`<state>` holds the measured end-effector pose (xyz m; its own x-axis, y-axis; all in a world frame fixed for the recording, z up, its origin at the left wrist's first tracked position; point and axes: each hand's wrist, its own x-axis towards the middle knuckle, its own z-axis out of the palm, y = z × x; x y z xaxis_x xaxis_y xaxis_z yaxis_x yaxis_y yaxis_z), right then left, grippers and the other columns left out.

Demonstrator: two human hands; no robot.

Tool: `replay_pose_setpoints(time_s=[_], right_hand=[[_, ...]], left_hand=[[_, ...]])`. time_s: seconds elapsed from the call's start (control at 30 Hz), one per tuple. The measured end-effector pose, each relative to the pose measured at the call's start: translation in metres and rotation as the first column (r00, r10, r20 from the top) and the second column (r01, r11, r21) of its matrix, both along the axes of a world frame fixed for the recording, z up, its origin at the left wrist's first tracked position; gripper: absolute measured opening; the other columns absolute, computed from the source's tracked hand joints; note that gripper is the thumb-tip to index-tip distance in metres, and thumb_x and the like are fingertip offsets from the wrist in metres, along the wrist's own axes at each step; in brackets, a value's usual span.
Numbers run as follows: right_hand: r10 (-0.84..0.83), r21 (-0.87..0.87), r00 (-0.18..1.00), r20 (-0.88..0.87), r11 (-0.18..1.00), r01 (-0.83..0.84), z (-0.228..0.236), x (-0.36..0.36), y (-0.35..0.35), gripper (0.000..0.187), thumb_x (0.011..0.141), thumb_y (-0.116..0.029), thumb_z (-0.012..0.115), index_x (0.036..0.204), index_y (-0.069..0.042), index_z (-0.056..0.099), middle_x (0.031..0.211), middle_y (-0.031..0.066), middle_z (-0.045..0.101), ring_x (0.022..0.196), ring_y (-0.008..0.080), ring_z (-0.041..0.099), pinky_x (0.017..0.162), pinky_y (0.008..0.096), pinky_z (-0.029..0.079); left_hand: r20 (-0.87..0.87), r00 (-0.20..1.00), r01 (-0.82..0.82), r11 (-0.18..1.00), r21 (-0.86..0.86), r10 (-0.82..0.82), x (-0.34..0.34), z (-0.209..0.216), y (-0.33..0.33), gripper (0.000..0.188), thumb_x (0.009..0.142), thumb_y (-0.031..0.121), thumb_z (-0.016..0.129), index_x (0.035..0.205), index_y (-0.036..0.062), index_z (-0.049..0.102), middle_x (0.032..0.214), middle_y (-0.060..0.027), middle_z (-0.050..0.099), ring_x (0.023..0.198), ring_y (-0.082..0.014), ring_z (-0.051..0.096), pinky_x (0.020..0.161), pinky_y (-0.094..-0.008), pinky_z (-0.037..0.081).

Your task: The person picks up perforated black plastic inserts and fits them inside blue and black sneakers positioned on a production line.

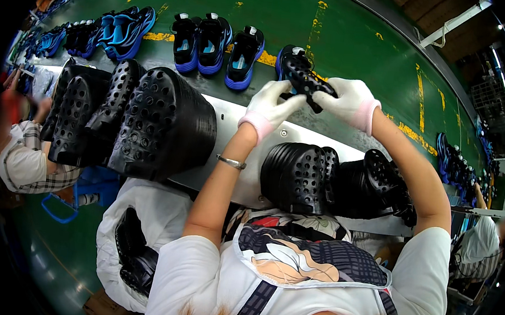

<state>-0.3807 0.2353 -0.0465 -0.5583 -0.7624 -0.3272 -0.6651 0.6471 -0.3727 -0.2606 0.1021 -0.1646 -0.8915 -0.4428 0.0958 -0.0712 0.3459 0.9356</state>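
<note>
Both my hands wear white gloves. Between them is a black perforated shoe insert (306,80), slightly tilted. My right hand (349,101) pinches its near right end, while my left hand (272,106) is closed at its left side, fingers partly hidden. Directly behind, a black and blue sneaker (280,64) is partly covered by the insert; whether they touch I cannot tell. Left of it stand a single sneaker (244,60) and a pair of sneakers (199,45). Nested stacks of similar black inserts lie at the left (164,125) and right (301,175).
Under the stacks runs a pale metal shelf (235,118) along the green conveyor belt (354,42). More sneakers (120,34) line the belt at far left. A white bag (170,210) with black inserts hangs beside me. Other people sit at left (26,162) and right (477,246).
</note>
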Motion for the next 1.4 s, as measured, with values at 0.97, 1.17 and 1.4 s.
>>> replay_pose_setpoints(time_s=[0.97, 1.17, 1.4], right_hand=[[0.022, 0.474, 0.996, -0.082, 0.88, 0.02, -0.094, -0.054, -0.123, 0.035, 0.078, -0.014, 0.061, 0.113, -0.006, 0.065, 0.116, 0.0167, 0.064, 0.105, 0.0335, 0.062, 0.088, 0.0398, 0.053], [-0.283, 0.123, 0.959, -0.025, 0.951, 0.284, -0.15, -0.072, -0.124, 0.039, 0.094, -0.024, 0.036, 0.109, -0.001, 0.064, 0.115, 0.0215, 0.063, 0.103, 0.0363, 0.063, 0.086, 0.0428, 0.052], [0.138, 0.335, 0.989, -0.062, 0.936, -0.109, -0.081, -0.071, -0.098, 0.044, 0.086, -0.04, 0.056, 0.108, -0.004, 0.068, 0.103, 0.0174, 0.068, 0.094, 0.0335, 0.066, 0.083, 0.0415, 0.052]], left_hand=[[0.627, 0.77, 0.378, 0.878, -0.293, -0.123, -0.082, -0.052, -0.002, 0.029, 0.088, 0.032, 0.056, 0.103, 0.0105, 0.068, 0.107, -0.0159, 0.066, 0.098, -0.0354, 0.062, 0.086, -0.0446, 0.05], [0.644, 0.762, 0.328, 0.894, -0.305, -0.059, -0.087, -0.048, -0.001, 0.03, 0.088, 0.032, 0.057, 0.104, 0.0088, 0.07, 0.11, -0.0155, 0.066, 0.1, -0.0323, 0.064, 0.086, -0.0413, 0.052], [0.572, 0.816, 0.366, 0.838, -0.405, -0.08, -0.093, -0.047, -0.001, 0.039, 0.092, 0.034, 0.05, 0.113, 0.0043, 0.063, 0.12, -0.0185, 0.061, 0.111, -0.0349, 0.058, 0.094, -0.0434, 0.047]])
